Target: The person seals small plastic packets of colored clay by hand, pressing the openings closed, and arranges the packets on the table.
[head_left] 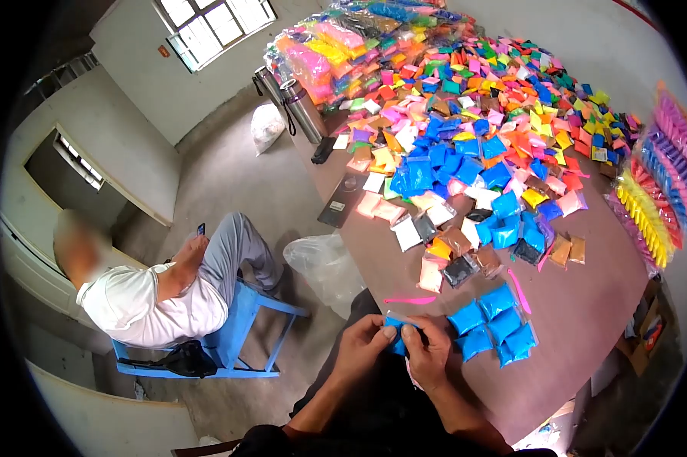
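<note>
Between my two hands, just off the table's near edge, is a small blue packet [397, 347] in clear plastic. My left hand [361, 349] is closed on its left side, thumb on top. From the other side my right hand [429, 352] pinches it, both thumbs close together. Right of my hands, several blue packets [502, 324] lie grouped on the brown table [579, 327]. A pink plastic stick [410, 301] rests just beyond my hands, and a second pink stick [519, 291] lies beside the grouped packets.
A large heap of colourful packets [465, 137] covers the table's far part. Steel flasks [304, 112] and a dark flat device [341, 202] stand along the left edge. Bundled coloured plastic pieces [646, 206] lie at right. A person [160, 301] sits on a blue bench [240, 327] holding a phone.
</note>
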Motion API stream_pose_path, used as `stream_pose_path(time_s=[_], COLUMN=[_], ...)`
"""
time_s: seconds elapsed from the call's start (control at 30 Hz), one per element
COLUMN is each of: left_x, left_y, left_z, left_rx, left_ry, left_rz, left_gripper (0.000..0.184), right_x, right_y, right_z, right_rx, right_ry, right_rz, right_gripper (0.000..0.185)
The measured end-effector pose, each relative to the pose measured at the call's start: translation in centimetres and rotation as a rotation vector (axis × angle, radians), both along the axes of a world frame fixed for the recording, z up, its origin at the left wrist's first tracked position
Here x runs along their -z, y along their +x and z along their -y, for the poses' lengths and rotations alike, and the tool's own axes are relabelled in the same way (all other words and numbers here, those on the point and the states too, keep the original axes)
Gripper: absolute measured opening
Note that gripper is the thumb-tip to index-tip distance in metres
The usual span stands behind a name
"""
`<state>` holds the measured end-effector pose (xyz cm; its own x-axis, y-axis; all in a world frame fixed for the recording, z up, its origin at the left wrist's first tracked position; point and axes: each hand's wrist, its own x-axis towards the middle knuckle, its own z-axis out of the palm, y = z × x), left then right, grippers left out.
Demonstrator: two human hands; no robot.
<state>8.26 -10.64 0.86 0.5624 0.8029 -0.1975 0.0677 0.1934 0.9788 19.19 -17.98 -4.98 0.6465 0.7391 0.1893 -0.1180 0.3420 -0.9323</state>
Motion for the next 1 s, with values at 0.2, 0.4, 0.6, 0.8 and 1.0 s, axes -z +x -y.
stream_pose_path(time_s=[0.2, 0.4, 0.6, 0.8, 1.0], left_x=[1.9, 0.9, 2.5, 2.4, 3.7], left_y=[-0.7, -0.5, -0.8, -1.4, -2.0], left_z=[-0.8, -1.5, -1.9, -2.0, -2.3], left_rx=[-0.012, 0.025, 0.054, 0.109, 0.185], left_ry=[0.052, 0.018, 0.063, 0.048, -0.006], left_rz=[-0.006, 0.025, 0.113, 0.102, 0.182], left_gripper=[0.014, 0.017, 0.015, 0.018, 0.018], right_x=[-1.0, -0.6, -1.4, -1.2, -1.3], right_y=[-0.4, -0.4, -0.8, -1.3, -1.2], right_z=[0.2, 0.2, 0.0, -0.2, -0.1], right_rx=[0.013, -0.009, 0.018, 0.026, 0.023], right_ry=[-0.087, -0.065, -0.075, -0.066, -0.104], right_rz=[0.057, -0.002, 0.070, 0.127, 0.182], right_gripper=[0.015, 0.014, 0.008, 0.006, 0.007])
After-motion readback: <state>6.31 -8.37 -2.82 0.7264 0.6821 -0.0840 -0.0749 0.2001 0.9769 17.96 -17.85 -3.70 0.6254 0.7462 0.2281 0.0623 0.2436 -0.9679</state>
